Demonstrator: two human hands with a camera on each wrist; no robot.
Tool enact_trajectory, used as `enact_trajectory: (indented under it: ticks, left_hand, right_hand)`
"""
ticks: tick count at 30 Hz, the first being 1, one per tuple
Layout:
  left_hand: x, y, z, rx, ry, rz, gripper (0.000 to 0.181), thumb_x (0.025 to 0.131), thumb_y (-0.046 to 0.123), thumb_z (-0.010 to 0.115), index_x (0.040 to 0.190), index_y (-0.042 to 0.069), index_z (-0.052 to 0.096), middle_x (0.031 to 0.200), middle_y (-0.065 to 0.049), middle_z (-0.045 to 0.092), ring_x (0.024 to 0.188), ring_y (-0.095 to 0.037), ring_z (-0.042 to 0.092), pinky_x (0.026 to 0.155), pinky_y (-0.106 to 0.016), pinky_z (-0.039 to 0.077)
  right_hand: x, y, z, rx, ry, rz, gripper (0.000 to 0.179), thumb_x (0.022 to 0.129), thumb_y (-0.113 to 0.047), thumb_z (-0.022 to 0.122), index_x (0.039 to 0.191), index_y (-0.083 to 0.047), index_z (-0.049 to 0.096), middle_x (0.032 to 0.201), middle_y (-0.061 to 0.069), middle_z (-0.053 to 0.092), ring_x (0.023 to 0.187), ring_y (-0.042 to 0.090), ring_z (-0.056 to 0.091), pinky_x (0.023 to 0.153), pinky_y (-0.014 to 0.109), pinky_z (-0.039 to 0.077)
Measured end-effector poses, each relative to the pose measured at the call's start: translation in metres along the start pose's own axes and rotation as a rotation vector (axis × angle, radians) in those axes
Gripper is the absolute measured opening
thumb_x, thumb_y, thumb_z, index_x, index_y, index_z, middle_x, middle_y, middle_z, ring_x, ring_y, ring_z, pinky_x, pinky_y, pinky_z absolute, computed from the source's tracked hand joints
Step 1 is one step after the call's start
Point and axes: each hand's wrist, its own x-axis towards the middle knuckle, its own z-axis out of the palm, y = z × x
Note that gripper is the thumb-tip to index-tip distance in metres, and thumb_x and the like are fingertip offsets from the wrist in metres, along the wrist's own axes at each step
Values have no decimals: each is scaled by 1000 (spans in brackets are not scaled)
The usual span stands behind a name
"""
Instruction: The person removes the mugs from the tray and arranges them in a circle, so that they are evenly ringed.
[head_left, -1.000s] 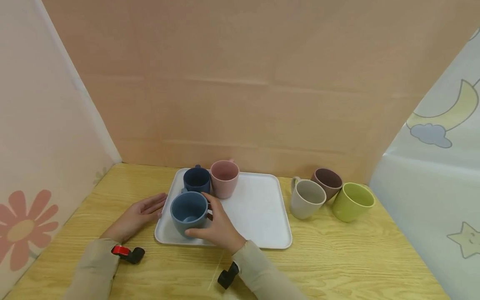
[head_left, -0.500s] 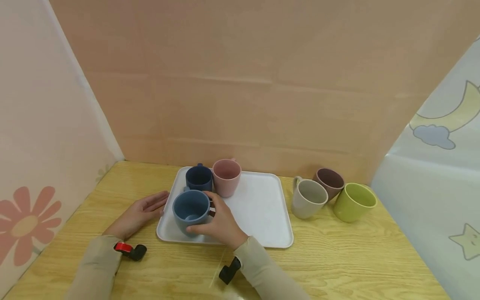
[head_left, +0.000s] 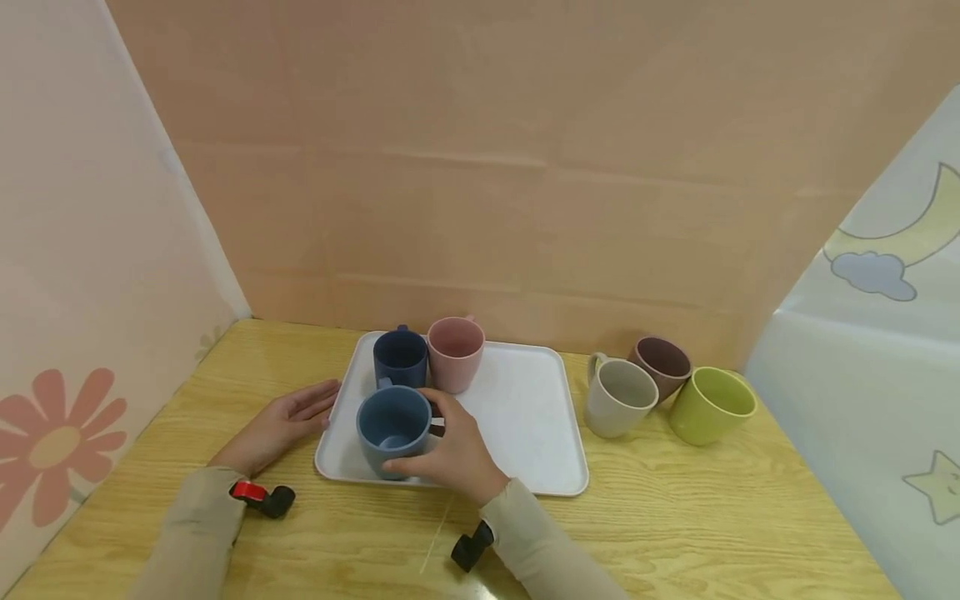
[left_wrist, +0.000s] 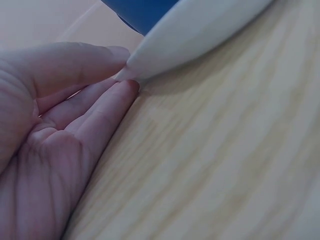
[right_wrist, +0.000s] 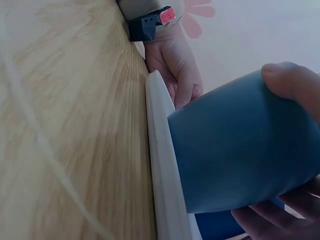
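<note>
My right hand (head_left: pixel 453 450) grips a light blue mug (head_left: pixel 393 421) by its sides, thumb at the near side and fingers round the right and far side. The mug stands upright at the front left of a white tray (head_left: pixel 525 425), its handle toward the back. At the tray's left edge, my left hand (head_left: pixel 281 429) pinches the rim between thumb and fingers; the left wrist view shows the thumb (left_wrist: pixel 90 65) against the rim's upper side. Behind the light blue mug stand a navy mug (head_left: pixel 401 358) and a pink mug (head_left: pixel 456 354), close together on the tray.
Right of the tray, a grey-white mug (head_left: pixel 617 400), a brown mug (head_left: pixel 662 367) and a yellow-green mug (head_left: pixel 708 408) stand close together on the wooden table (head_left: pixel 675 517). A tan backdrop (head_left: pixel 487 208) rises behind, with printed panels at both sides.
The right hand and the light blue mug have shifted slightly to the right and nearer. My left hand keeps its place at the tray edge. The view has shifted a little.
</note>
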Motion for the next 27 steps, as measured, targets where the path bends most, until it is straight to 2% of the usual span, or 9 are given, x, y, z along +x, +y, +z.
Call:
enact_trajectory:
  ticks: [9, 16, 22, 27]
  left_hand:
    - [-2, -3, 0, 27, -15, 23, 68, 103, 20, 62, 159, 1, 27, 163, -19, 29, 131, 4, 47, 99, -12, 43]
    - [-2, 0, 0, -33, -32, 52, 68, 104, 14, 59, 158, -5, 23, 161, -26, 26, 131, 6, 46, 99, -14, 44]
    - [-2, 1, -1, -6, -17, 29, 68, 103, 17, 61, 159, -2, 25, 162, -21, 29, 131, 6, 46, 99, -13, 44]
    - [0, 0, -2, -7, -21, 22, 70, 103, 18, 61, 159, -1, 25, 163, -20, 29, 131, 6, 47, 99, -14, 44]
  right_hand:
    - [-12, -8, -23, 15, 15, 23, 83, 66, -24, 98, 137, -23, 57, 126, -9, 62, 110, 18, 61, 90, 33, 56]
    - [-29, -12, -50, -53, 70, -66, 86, 64, -22, 98, 139, -20, 56, 128, -6, 63, 109, 20, 61, 83, 34, 59]
    - [-50, -12, -71, -137, 164, -144, 86, 64, -23, 98, 138, -17, 56, 128, 0, 63, 110, 24, 61, 78, 37, 61]
    - [-70, -14, -90, -206, 255, -161, 85, 62, -21, 99, 136, -14, 57, 126, 3, 64, 105, 24, 62, 74, 37, 61]
